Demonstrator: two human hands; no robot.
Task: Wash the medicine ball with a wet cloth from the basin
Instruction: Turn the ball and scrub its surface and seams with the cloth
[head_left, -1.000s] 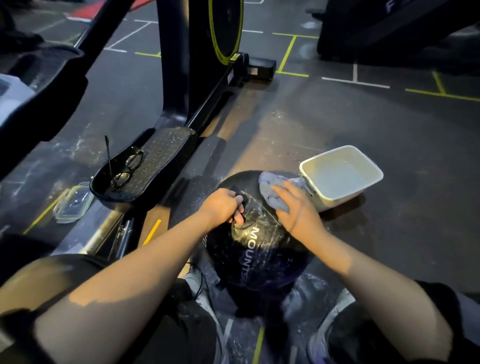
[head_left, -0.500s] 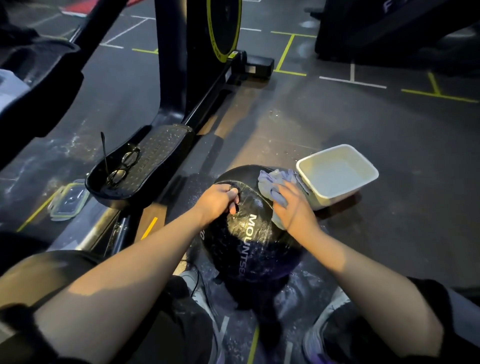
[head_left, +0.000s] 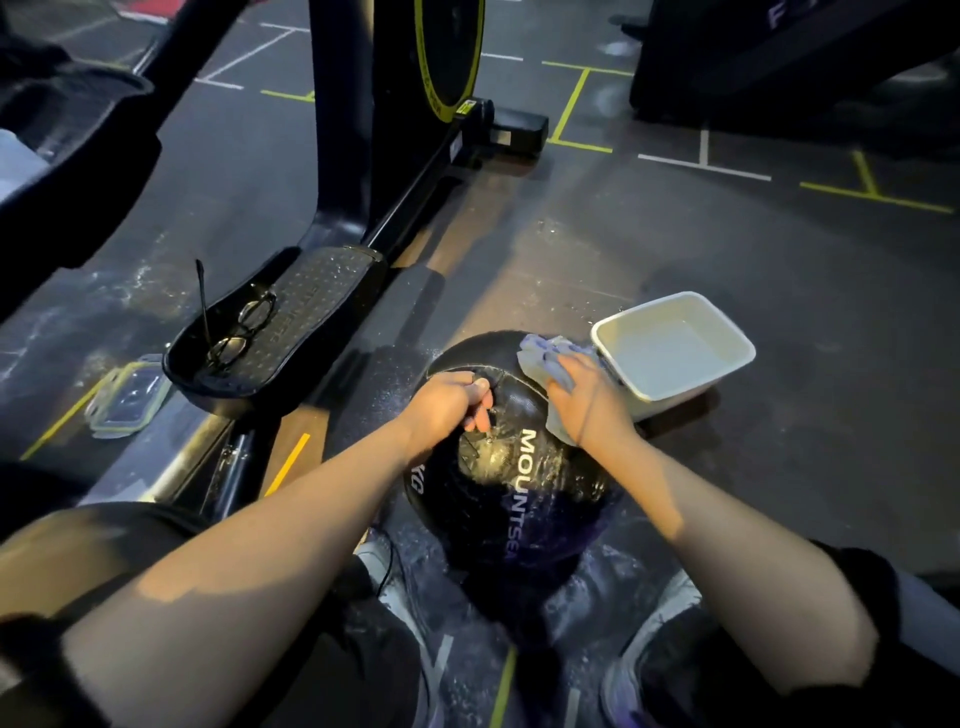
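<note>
Wiping med ball, far-right side, cloth w/ right hand.

Medicine ball (head_left: 511, 467) on floor (head_left: 779, 467) btwn feet, touching basin (head_left: 670, 348) at far right. Cloth (head_left: 545, 358) slid up toward basin rim vs 1 s ago; right hand (head_left: 592, 402) pressing it flat. Left hand (head_left: 449, 402) curled, gripping ball's strap. Top glistens wet; wash midway, prob.

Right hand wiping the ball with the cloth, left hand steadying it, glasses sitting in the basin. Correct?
Not quite. The head view shows the glasses lying on the machine's pedal, not in the basin. The rest holds: right hand presses the cloth on the ball, left hand steadies it.
</note>
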